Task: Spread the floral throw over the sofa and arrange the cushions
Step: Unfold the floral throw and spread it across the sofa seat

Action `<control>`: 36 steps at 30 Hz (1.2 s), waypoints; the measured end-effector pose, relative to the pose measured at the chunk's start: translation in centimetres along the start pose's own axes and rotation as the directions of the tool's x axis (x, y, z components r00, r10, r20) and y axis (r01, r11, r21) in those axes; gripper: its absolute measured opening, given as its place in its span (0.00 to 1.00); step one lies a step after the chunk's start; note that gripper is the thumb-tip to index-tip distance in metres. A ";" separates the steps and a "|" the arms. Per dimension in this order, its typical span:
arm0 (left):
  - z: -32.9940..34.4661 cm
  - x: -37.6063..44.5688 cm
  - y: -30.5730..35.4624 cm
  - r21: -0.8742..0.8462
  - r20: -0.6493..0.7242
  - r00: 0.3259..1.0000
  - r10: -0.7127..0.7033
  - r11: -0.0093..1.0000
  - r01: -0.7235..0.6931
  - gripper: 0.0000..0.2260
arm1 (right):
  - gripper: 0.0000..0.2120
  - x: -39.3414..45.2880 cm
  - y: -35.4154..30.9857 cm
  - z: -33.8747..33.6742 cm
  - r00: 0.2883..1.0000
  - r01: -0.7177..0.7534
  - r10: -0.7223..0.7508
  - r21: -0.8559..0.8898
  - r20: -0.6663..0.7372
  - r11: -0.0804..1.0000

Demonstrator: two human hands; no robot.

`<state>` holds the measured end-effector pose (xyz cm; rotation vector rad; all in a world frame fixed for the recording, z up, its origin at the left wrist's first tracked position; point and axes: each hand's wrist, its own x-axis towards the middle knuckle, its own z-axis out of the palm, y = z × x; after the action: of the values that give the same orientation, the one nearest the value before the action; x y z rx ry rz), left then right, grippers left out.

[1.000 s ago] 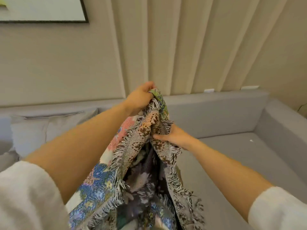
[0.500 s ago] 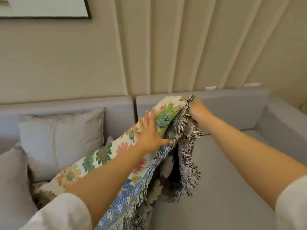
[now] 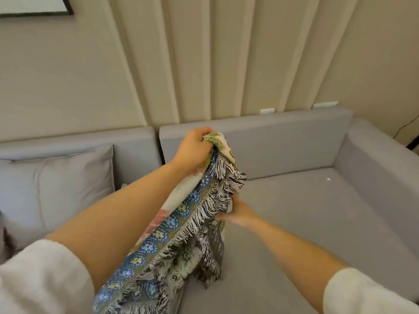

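Left of frame: grey cushion [image 3: 68,180] propped against the sofa [image 3: 283,143] back, a second one barely showing at the left edge. Not yet arranged.

Centre: your left hand [image 3: 192,148] is clenched on a bunched corner of the floral throw [image 3: 181,214], held up in front of the backrest. The rest hangs in a twisted rope down to the seat at lower centre.

Just right of centre: your right hand [image 3: 238,211] is closed on the fringed edge lower down, fingers partly hidden in the tassels.

Handling, as judged: woven, soft, limp, some weight; no slip. Grip the hem itself, not the fringe, which may tangle or pull. Take two corners well apart.

Right of frame: seat bare.
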<state>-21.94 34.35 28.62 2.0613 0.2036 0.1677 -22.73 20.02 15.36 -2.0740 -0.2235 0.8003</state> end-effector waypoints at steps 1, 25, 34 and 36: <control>0.7 0.5 0.5 -0.023 -0.009 1.000 -0.018 1.000 0.018 0.15 | 0.29 1.2 0.5 -0.7 0.999 -0.022 0.021 -0.014 -0.024 1.000; 0.4 6.4 -0.8 0.194 -0.029 0.983 -0.183 0.963 0.185 0.05 | 0.15 4.8 -2.2 -28.5 0.846 0.158 -0.332 -0.398 -0.418 0.904; 13.7 -1.1 -10.7 0.778 0.539 0.582 -0.609 0.625 -0.068 0.19 | 0.09 0.2 13.4 -17.6 0.942 -0.054 0.285 -0.761 0.175 0.646; 14.9 -1.2 -10.9 0.746 0.568 0.590 -0.573 0.661 -0.077 0.18 | 0.10 -0.4 15.3 -18.1 0.940 -0.086 0.309 -0.776 0.144 0.625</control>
<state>-20.87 26.47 11.87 2.6144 0.0301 -1.2159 -13.92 -1.56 10.91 -2.8214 -0.5707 1.2892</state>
